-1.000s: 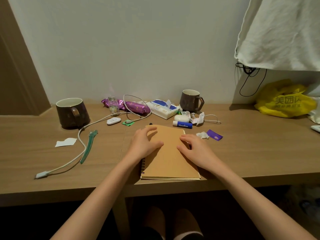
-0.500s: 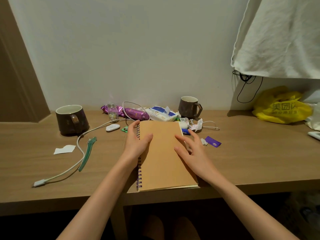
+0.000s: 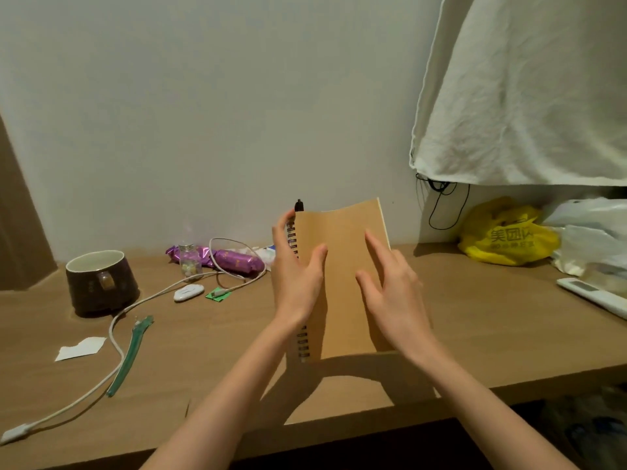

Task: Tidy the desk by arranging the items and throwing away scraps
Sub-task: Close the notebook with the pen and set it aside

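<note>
A brown spiral notebook (image 3: 342, 266) stands raised off the wooden desk (image 3: 210, 368), tilted nearly upright. My left hand (image 3: 297, 276) grips its spiral edge, thumb on the cover and fingers behind. A black pen tip (image 3: 299, 205) sticks up above the spiral at my fingertips. My right hand (image 3: 390, 293) lies with straight fingers against the cover's right side. The notebook hides the second mug and the small items behind it.
Left on the desk: a dark brown mug (image 3: 101, 283), white cable (image 3: 115, 337), green clip (image 3: 130, 354), paper scrap (image 3: 81, 348), white case (image 3: 188, 292), green scrap (image 3: 217, 295), small jar (image 3: 190, 261), purple wrappers (image 3: 237, 261). Right: yellow bag (image 3: 505, 235), white remote (image 3: 593, 296), hanging cloth (image 3: 529, 89).
The notebook went from lying flat on the desk to being lifted and tilted nearly upright. My left hand moved to its spiral edge; my right hand stayed on the cover.
</note>
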